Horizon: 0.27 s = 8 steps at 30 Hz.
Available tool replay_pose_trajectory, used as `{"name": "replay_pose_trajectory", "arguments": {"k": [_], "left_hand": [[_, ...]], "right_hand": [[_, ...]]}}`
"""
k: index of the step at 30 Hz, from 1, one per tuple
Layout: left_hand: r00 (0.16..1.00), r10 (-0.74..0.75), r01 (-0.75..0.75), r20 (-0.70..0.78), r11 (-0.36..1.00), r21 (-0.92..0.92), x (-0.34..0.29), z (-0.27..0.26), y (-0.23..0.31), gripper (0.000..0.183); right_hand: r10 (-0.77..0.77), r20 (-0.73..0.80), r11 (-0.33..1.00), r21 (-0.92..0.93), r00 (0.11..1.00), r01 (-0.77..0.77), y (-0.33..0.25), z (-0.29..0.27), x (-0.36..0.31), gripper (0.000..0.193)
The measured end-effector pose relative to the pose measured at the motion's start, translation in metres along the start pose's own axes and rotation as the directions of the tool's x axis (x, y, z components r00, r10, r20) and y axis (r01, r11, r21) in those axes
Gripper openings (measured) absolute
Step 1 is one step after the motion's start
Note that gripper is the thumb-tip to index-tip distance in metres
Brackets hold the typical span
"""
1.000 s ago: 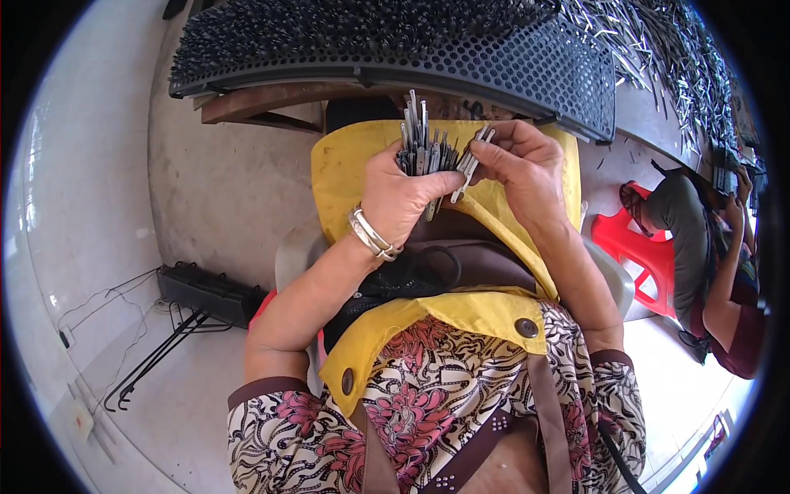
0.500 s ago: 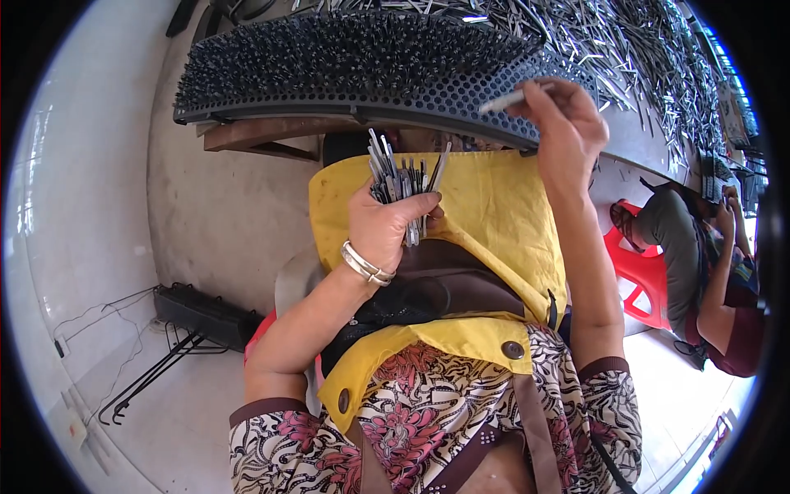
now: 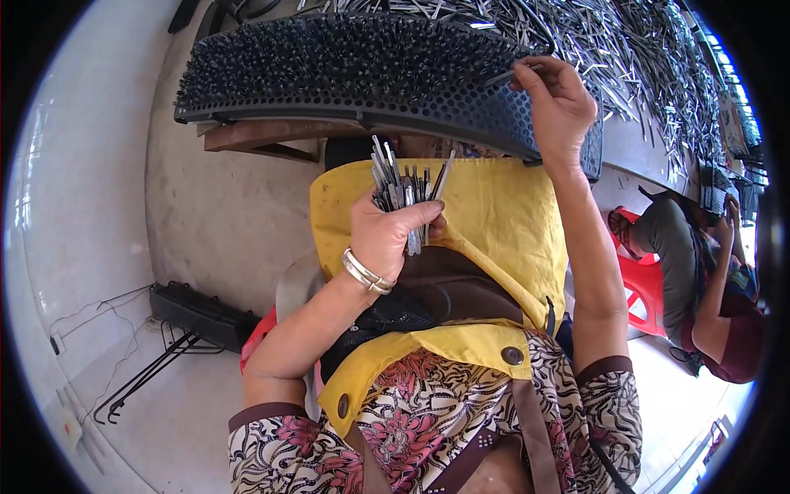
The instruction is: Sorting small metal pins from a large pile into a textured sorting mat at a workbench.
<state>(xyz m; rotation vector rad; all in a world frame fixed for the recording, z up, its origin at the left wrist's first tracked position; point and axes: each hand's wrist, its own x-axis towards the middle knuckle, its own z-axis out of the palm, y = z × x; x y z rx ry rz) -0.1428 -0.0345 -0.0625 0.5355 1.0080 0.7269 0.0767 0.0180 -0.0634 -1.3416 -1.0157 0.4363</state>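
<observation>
My left hand [image 3: 383, 235] is closed round a bundle of thin metal strips [image 3: 401, 183], their upper ends fanned out above the thumb. A silver bracelet [image 3: 366, 274] circles that wrist. Farther off on the right, my right hand [image 3: 561, 111] pinches a single slim metal strip [image 3: 499, 78] between thumb and fingers. The strip slants toward the edge of the densely packed pieces [image 3: 346, 62] standing in a black perforated rack [image 3: 502, 115]. Whether its tip sits in a hole I cannot tell.
Loose metal strips [image 3: 634, 66] lie heaped on the table behind and right of the rack. A yellow apron [image 3: 510, 222] spreads over my lap. Another person [image 3: 724, 321] sits at the right beside a red stool [image 3: 642, 280]. A black long object [image 3: 202, 313] stands at the left.
My right hand has moved farther away and slightly left, bringing its strip from above the bare holes to the packed pieces' edge. My left hand keeps hold of the bundle, almost unmoved.
</observation>
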Motion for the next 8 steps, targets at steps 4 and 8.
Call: {"name": "replay_pose_trajectory", "arguments": {"k": [4, 8], "left_hand": [[1.0, -0.008, 0.008, -0.006, 1.0, 0.003, 0.0008, 0.0005, 0.0005, 0.019], [1.0, -0.009, 0.009, -0.003, 1.0, 0.012, 0.0001, -0.0011, 0.0, 0.018]], "right_hand": [[-0.11, 0.088, 0.981, -0.152, 0.99, 0.122, 0.0033, -0.002, 0.003, 0.011], [-0.084, 0.267, 0.959, -0.24, 0.96, 0.151, -0.0012, -0.0023, 0.0064, 0.012]]}}
